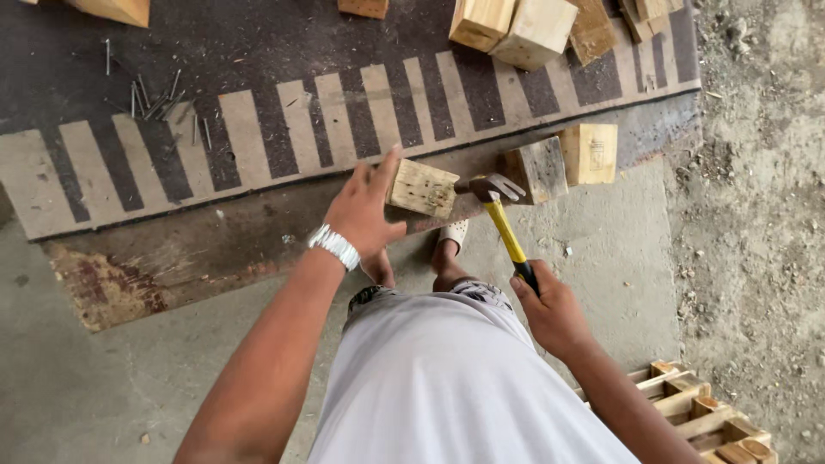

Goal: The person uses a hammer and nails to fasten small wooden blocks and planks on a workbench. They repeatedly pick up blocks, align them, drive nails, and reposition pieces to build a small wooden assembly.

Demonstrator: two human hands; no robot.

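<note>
A small pale wooden block (pixel 422 187) sits near the centre of the view, at the front edge of a dark board painted with pale stripes (pixel 258 129). The person's left hand (pixel 365 210) grips the block's left end, fingers spread over its top and thumb below. A white beaded bracelet (pixel 334 247) circles that wrist.

Just right of the block is the metal claw head of a hammer (pixel 494 186), its head close to the block's right end; whether they touch is unclear. The hammer's yellow handle slants down to the right hand (pixel 554 314), which is closed tightly around the black grip.

Just beyond the hammer head lie two more wooden blocks: a weathered grey one (pixel 537 169) and, touching its right side, a lighter square one (pixel 590 153). Further blocks are heaped at the top edge (pixel 524 30). Loose nails (pixel 155 99) are scattered on the board at upper left.

The person wears a white garment (pixel 447 378), and their feet in sandals (pixel 451 249) show below the block on the concrete floor (pixel 601 258). A wooden pallet corner (pixel 705 417) appears at bottom right, beside bare dirt.
</note>
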